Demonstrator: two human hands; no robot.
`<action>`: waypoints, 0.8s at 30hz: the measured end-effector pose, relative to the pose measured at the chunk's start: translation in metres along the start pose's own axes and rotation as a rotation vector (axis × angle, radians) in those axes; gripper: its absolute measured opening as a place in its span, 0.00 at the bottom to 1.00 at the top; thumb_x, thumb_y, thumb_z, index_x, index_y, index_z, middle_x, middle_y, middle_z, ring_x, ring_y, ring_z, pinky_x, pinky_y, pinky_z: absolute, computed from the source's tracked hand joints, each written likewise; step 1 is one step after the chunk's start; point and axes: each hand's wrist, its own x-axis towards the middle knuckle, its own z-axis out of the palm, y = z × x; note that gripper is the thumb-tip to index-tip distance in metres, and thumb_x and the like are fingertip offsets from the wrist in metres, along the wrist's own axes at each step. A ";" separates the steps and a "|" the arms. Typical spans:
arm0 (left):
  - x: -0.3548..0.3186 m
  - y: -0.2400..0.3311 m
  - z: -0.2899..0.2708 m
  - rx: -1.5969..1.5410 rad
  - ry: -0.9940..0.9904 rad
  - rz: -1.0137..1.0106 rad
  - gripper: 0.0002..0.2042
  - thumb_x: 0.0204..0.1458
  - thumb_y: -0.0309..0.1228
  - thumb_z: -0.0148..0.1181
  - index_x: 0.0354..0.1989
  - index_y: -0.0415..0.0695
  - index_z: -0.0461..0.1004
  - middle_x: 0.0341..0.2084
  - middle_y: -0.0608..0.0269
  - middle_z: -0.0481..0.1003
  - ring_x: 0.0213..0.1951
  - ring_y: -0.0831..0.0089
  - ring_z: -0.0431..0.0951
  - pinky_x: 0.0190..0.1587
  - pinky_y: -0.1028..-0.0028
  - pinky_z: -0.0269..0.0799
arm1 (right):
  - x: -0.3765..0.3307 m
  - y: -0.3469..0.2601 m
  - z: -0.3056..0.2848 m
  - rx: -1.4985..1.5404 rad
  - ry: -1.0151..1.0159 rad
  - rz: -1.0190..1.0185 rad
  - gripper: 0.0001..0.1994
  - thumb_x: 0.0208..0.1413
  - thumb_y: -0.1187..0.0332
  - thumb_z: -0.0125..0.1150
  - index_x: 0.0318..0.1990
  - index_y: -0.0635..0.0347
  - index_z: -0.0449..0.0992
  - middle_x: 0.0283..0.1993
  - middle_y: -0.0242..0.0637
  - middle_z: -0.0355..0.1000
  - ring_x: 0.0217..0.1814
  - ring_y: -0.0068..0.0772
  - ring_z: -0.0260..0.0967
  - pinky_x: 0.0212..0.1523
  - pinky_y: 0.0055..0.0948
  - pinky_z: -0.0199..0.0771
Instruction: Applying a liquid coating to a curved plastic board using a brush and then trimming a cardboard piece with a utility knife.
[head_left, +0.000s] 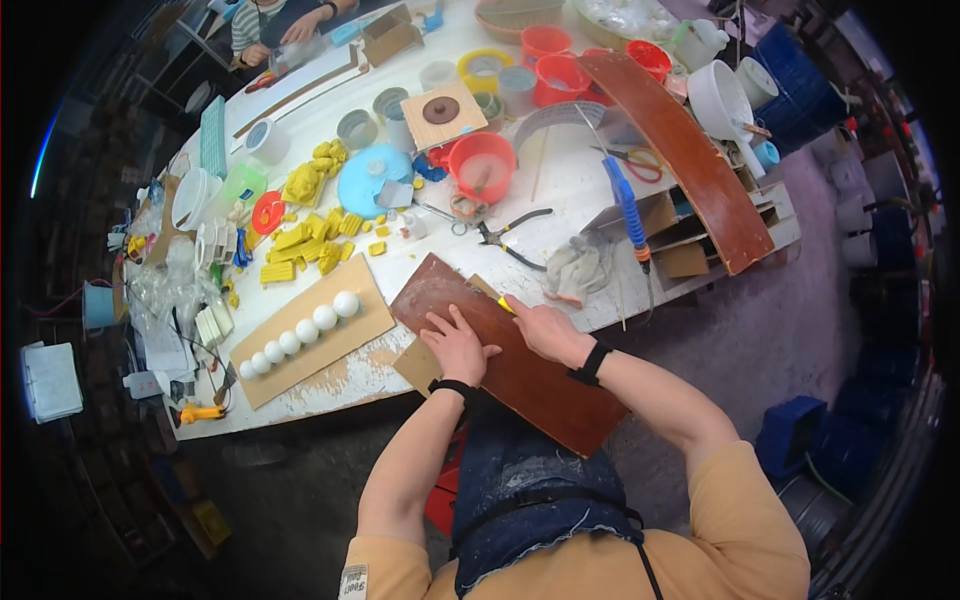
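Basically a marking or cutting step, by the look of it: the left hand lay flat, fingers spread, pressing down a reddish-brown board at lower centre of the frame, where it overhung the near edge of the white table. The right hand was closed on a small yellow tool, its tip touching the board's upper edge; whether blade or marker could not be told. Under the board sat a tan cardboard sheet. The next move probably called for steady downward pressure from the left hand and a straight pull of the tool along the board, without slipping toward the fingers. At centre left a tan panel carried a row of white balls; above it lay scattered yellow moulded pieces. Pliers, a grey rag and a blue-handled tool lay at centre; an orange bowl and a second, curved brown board sat toward upper right. Blue crates stood on the dark floor at right. Another person's arms showed at top left.
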 end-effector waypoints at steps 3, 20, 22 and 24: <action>0.002 0.001 -0.001 -0.002 0.003 -0.002 0.59 0.35 0.59 0.71 0.70 0.34 0.48 0.63 0.20 0.51 0.59 0.24 0.61 0.65 0.46 0.52 | -0.026 0.011 -0.004 -0.012 -0.021 0.007 0.20 0.62 0.66 0.50 0.61 0.57 0.61 0.26 0.51 0.74 0.30 0.57 0.74 0.31 0.53 0.72; 0.002 -0.006 0.008 -0.003 -0.055 -0.007 0.60 0.38 0.63 0.67 0.70 0.33 0.43 0.64 0.16 0.44 0.61 0.19 0.53 0.65 0.38 0.45 | -0.246 0.059 -0.017 0.190 0.355 0.408 0.18 0.52 0.59 0.67 0.44 0.62 0.74 0.29 0.49 0.76 0.33 0.53 0.75 0.33 0.43 0.74; 0.003 0.000 0.004 0.012 -0.025 -0.009 0.60 0.37 0.64 0.67 0.70 0.34 0.44 0.64 0.18 0.46 0.62 0.22 0.54 0.65 0.39 0.45 | -0.274 0.080 0.020 0.334 0.456 0.685 0.16 0.51 0.59 0.69 0.33 0.65 0.74 0.27 0.44 0.76 0.31 0.47 0.77 0.32 0.38 0.76; 0.000 -0.002 0.002 0.035 -0.001 -0.028 0.60 0.36 0.65 0.66 0.70 0.34 0.46 0.64 0.20 0.48 0.63 0.25 0.55 0.65 0.39 0.45 | -0.290 0.080 0.046 0.713 0.378 0.908 0.16 0.54 0.58 0.66 0.32 0.65 0.74 0.26 0.38 0.77 0.31 0.42 0.78 0.32 0.37 0.77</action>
